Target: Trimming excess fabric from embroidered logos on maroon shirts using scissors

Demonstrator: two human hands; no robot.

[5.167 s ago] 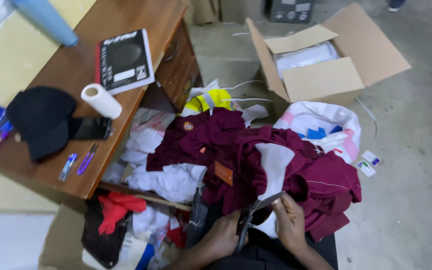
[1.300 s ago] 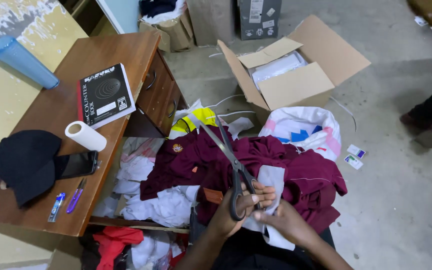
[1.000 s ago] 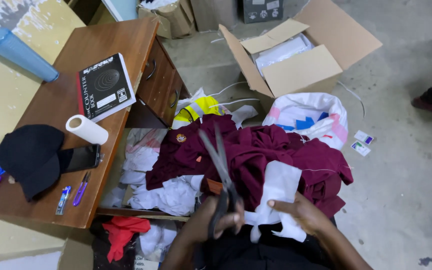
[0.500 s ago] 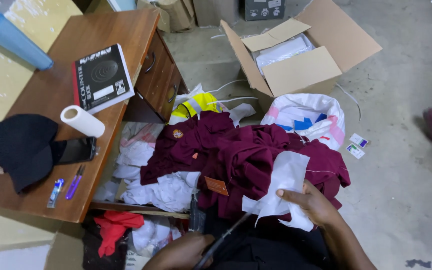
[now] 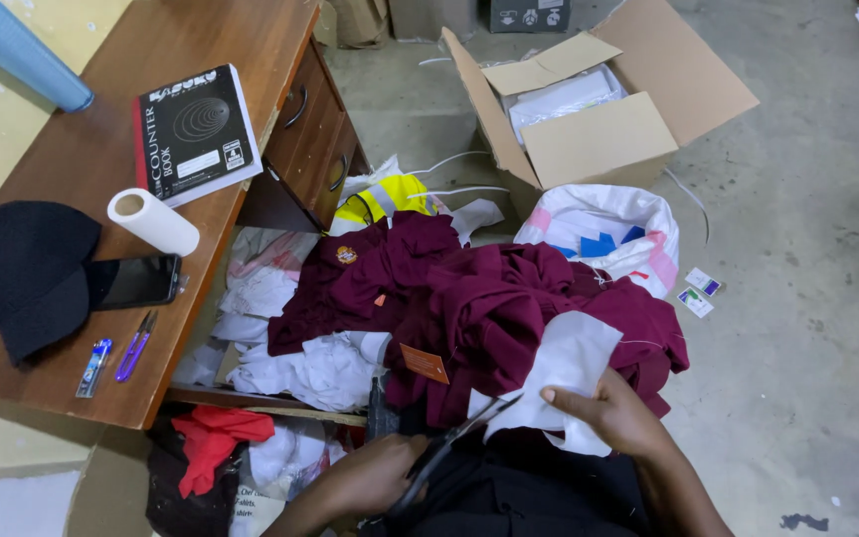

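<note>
My left hand (image 5: 375, 477) grips the handles of dark scissors (image 5: 454, 445), whose blades point up and right toward a white piece of fabric (image 5: 564, 373). My right hand (image 5: 608, 418) pinches the lower edge of that white fabric, which lies on a heap of maroon garments (image 5: 469, 303) in my lap. An orange tag (image 5: 424, 363) sits on the maroon cloth just left of the scissor tips.
A wooden desk (image 5: 82, 159) on the left holds a black notebook (image 5: 194, 134), a paper roll (image 5: 153, 222), a phone (image 5: 141, 281) and a black cap (image 5: 17, 268). White rags (image 5: 290, 358) fill its open drawer. An open cardboard box (image 5: 589, 109) and a white sack (image 5: 608, 229) stand beyond.
The scissors came down from held high over the maroon heap to low by my lap. My right hand lifted the white fabric and now holds it against the blades.
</note>
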